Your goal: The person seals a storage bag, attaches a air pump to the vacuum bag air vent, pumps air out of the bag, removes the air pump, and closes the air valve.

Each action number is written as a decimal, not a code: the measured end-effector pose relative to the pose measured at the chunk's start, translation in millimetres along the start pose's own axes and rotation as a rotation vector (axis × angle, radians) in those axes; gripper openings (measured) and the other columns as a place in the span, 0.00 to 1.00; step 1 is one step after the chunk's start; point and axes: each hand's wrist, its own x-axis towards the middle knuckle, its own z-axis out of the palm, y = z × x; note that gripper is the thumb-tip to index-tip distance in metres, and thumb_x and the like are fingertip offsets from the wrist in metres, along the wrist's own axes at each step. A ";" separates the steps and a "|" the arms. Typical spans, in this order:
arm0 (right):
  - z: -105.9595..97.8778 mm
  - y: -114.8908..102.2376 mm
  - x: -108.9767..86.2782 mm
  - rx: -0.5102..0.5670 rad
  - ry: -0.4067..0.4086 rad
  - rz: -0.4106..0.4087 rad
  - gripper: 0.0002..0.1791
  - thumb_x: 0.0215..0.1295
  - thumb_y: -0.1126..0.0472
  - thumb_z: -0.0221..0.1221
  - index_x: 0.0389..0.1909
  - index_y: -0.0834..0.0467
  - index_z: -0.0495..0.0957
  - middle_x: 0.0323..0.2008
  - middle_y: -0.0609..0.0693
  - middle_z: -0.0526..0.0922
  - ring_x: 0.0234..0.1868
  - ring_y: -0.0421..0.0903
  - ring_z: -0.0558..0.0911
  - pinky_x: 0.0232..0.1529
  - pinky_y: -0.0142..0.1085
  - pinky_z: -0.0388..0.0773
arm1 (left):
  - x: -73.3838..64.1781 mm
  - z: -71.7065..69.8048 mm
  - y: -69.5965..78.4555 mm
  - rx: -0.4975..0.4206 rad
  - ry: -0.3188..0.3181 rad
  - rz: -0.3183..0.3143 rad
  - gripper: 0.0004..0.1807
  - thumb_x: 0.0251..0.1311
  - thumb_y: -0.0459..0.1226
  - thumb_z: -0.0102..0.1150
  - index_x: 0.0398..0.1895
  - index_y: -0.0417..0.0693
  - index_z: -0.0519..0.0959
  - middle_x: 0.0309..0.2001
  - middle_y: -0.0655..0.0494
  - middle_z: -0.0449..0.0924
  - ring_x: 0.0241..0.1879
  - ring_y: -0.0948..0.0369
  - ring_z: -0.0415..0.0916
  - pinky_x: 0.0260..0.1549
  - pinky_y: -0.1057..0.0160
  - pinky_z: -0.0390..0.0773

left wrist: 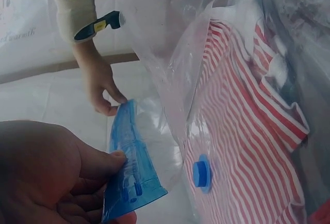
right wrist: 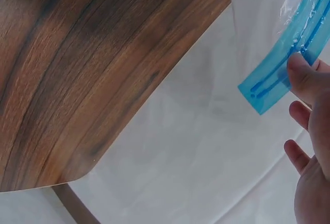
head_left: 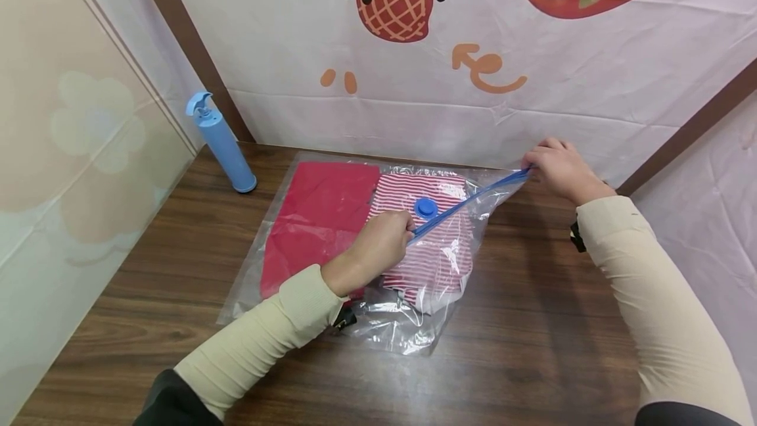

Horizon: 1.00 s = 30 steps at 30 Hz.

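Observation:
A clear vacuum storage bag [head_left: 408, 331] lies on the table, with its blue zip strip [head_left: 467, 204] raised on a slant between both hands. My left hand [head_left: 381, 242] pinches the strip's nearer end, thumb on top, as the left wrist view shows. At the other end my right hand [head_left: 558, 166] pinches the strip near its corner [right wrist: 258, 96]. Inside the bag are a folded red cloth [head_left: 322, 215] and a red-and-white striped garment [left wrist: 247, 126] with white parts. The round blue valve [head_left: 426, 208] sits over the stripes. My left forearm covers part of the bag's near side.
A light-blue hand pump [head_left: 225, 146] stands upright at the table's back left. The brown wooden table [head_left: 532, 347] meets printed white cloth [head_left: 390, 117] at the back, with more cloth panels on both sides.

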 end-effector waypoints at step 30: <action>9.9 11.1 -5.9 -0.090 0.143 0.004 0.05 0.62 0.73 0.65 0.35 0.61 0.82 0.40 0.59 0.86 0.48 0.61 0.77 0.46 0.58 0.71 | -3.9 -0.4 -4.1 -0.022 0.022 0.014 0.05 0.62 0.29 0.62 0.29 0.45 0.79 0.25 0.56 0.77 0.29 0.58 0.76 0.34 0.56 0.81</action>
